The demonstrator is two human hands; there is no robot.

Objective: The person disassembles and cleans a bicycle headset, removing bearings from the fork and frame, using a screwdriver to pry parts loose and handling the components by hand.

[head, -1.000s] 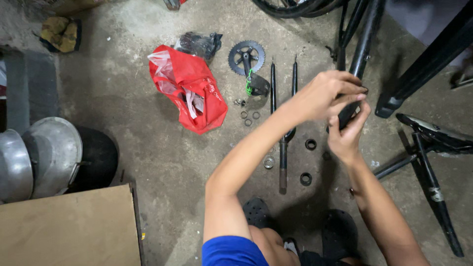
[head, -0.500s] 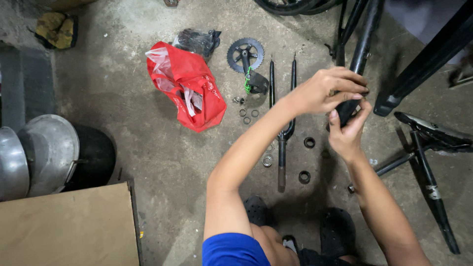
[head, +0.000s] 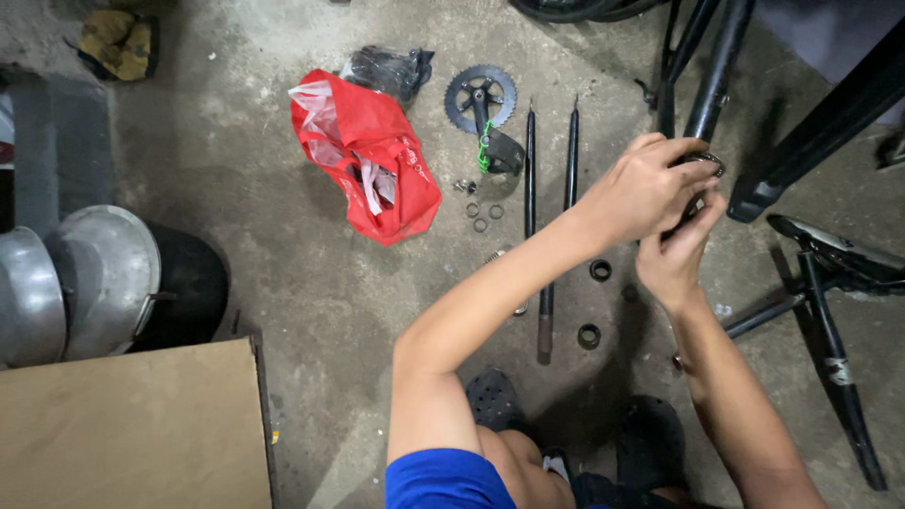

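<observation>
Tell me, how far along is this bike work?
Done: parts are laid out on the floor, with the chainring crank, fork and small rings apart. In hand: the left hand and right hand fit a ring-like part at the black frame tube. Left: two black cups lie unfitted.

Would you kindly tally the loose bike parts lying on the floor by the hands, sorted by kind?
Black fork: 1
Chainring crank: 1
Black ring cups: 2
Small silvery rings: 3
Total: 7
Both the left hand and right hand grip a dark ring part.
</observation>
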